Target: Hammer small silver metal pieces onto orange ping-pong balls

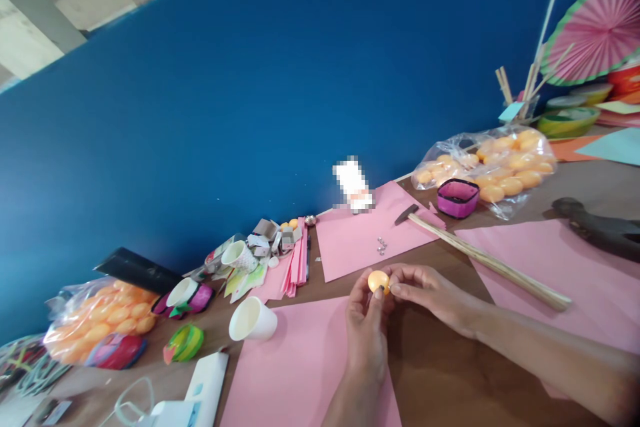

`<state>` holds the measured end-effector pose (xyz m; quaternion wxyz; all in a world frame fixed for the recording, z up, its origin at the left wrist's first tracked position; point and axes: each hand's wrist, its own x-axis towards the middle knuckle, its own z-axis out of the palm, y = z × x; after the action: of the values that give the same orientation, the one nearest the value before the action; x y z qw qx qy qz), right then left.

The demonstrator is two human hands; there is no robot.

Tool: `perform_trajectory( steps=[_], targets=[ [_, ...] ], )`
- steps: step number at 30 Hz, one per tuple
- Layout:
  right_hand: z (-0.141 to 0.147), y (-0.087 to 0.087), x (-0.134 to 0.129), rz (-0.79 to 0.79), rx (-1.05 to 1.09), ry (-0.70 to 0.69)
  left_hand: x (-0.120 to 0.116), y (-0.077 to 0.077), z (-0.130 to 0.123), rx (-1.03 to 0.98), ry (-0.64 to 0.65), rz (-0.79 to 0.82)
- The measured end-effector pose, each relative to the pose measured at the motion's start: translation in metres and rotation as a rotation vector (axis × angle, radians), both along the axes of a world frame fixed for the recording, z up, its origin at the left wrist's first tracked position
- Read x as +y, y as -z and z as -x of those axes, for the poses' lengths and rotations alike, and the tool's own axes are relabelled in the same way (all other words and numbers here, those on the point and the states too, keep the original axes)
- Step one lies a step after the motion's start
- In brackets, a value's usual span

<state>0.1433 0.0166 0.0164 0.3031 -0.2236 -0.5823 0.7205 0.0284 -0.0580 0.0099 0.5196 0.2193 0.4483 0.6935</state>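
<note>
Pinching an orange ball (377,279) between thumb and fingers, the left hand (367,337) holds it over the counter (425,360), near the edge of a pink sheet (300,360). The right hand (425,288) brings thumb and fingertips close together at the ball's side; whether they pinch the ball or some tiny piece there, I cannot tell. Too hard a squeeze could dent the ball if its shell is thin, and its smooth roundness could let it slip and roll off. Beyond, small shiny bits (381,245) lie loose on another pink sheet (345,253); bumping the nearby hammer (487,259) could scatter them.
</note>
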Motion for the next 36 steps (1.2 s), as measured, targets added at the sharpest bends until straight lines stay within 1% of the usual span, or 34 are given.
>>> perform_trajectory(
  steps=[4, 12, 22, 28, 36],
  targets=[
    [-0.0006, 0.0001, -0.0004, 0.022, -0.023, 0.01, 0.0, 0.0016, 0.001, 0.008, -0.003, -0.002],
    [-0.0002, -0.0005, 0.0001, 0.006, -0.026, 0.007, 0.0006, -0.0023, -0.0002, -0.029, 0.021, -0.031],
    [0.0003, -0.004, -0.0011, 0.008, -0.054, 0.017, 0.0005, -0.0025, -0.0022, 0.016, 0.018, -0.036],
    [0.0006, -0.0043, -0.0007, 0.044, -0.068, 0.038, -0.0003, 0.0, -0.0011, 0.077, -0.005, 0.031],
    [0.0012, -0.001, -0.0001, 0.122, -0.024, 0.054, -0.0004, 0.0039, -0.0003, 0.074, -0.026, 0.067]
  ],
)
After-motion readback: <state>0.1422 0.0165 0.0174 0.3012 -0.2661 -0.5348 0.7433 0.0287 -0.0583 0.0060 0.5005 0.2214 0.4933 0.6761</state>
